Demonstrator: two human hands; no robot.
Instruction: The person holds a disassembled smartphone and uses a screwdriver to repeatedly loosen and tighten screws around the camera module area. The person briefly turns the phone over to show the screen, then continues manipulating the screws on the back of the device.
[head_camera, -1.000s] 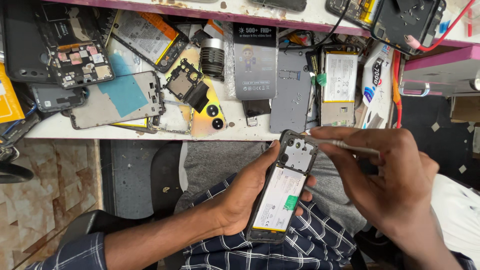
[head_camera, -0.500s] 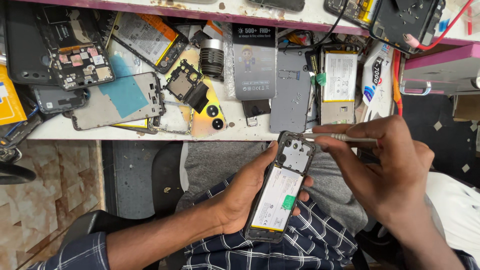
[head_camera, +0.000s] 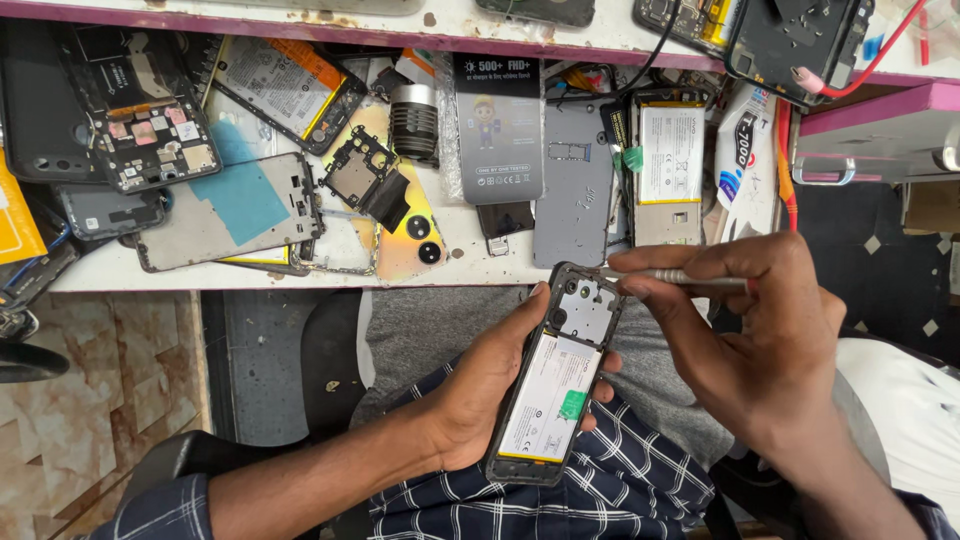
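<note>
My left hand is wrapped around an opened phone, back cover off, held over my lap just near of the workbench edge. My right hand pinches a thin metal tool, its tip at the phone's far end beside the grey inner plate. Whether the tip is seated in a screw or only resting on the plate I cannot tell; it is too small. If it slips, it could skid down onto the white battery and nick it, or scratch the board. A freed screw could drop into my lap or onto the floor. My left grip is only along the edges, so hard pressing could twist the phone loose.
</note>
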